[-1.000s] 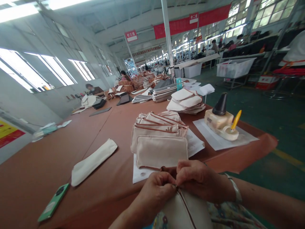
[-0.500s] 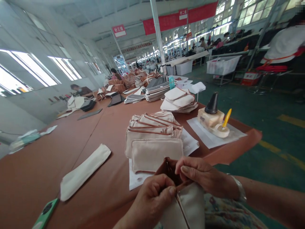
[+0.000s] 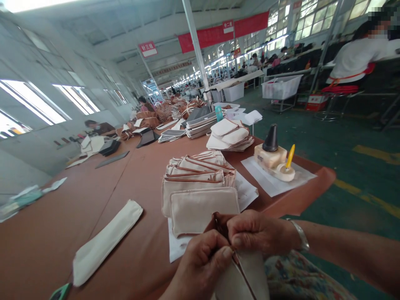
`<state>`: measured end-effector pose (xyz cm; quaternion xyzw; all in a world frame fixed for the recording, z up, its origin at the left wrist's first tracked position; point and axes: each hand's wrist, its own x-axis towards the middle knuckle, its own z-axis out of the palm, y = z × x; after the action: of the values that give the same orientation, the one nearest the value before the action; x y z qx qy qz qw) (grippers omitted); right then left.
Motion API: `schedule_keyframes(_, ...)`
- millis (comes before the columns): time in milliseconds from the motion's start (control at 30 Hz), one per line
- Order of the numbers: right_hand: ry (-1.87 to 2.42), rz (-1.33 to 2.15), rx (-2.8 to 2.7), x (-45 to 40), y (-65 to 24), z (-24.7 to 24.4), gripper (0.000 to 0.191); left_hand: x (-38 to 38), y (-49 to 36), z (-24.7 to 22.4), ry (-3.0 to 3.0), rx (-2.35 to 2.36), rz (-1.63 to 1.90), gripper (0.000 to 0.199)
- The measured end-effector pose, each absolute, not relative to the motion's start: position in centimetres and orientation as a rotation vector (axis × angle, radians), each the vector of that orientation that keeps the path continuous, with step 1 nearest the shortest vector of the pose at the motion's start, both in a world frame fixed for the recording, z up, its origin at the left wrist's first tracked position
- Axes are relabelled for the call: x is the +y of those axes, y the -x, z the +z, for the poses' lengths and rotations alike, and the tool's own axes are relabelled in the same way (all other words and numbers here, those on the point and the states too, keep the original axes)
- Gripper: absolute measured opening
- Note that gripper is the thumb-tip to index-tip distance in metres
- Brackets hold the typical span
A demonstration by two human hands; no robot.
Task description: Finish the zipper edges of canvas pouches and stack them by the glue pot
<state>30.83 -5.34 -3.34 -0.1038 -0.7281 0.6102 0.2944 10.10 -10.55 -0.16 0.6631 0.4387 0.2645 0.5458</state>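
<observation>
Both my hands sit at the bottom middle of the head view, pinching the top of a cream canvas pouch [image 3: 240, 279] with brown edge binding. My left hand [image 3: 200, 266] grips the pouch's left edge, and my right hand [image 3: 259, 231] holds a brown lining flap [image 3: 218, 223] at its mouth. The pouch's lower part rests over my patterned lap cloth [image 3: 293, 277]. Just beyond my fingers lies a stack of similar canvas pouches [image 3: 200, 204] on a white paper sheet [image 3: 245, 191]. My fingers hide the pouch's mouth.
The long brown table [image 3: 131, 187] carries a canvas strip [image 3: 108, 241], a cut off phone [image 3: 61, 291], and a block with a black cone [image 3: 270, 139] and yellow-handled tool [image 3: 290, 156]. A seated co-worker [image 3: 353, 60] is at upper right.
The whole view has swung, so the table and stacks sit further left and the phone is mostly out of frame. More of the brown flap shows between my hands than one second ago.
</observation>
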Motion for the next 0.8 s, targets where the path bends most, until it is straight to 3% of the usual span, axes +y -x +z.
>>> schedule_keyframes(200,0.225,1.702,-1.944,-4.5,-31.2,-2.1,0.033,-9.9,-8.3,2.1,-1.282,0.912,0.369,0.049)
schedule_keyframes(533,0.249,1.948,-1.724,-4.4,-30.0,-3.2,0.035,-10.0,-9.3,-0.3,-1.095,1.131,0.579,0.039)
schedule_keyframes(800,0.339,2.005,-1.677,-4.9,-30.1,-3.8,0.036,-10.5,-9.3,-0.3,-1.052,1.114,0.646,0.008)
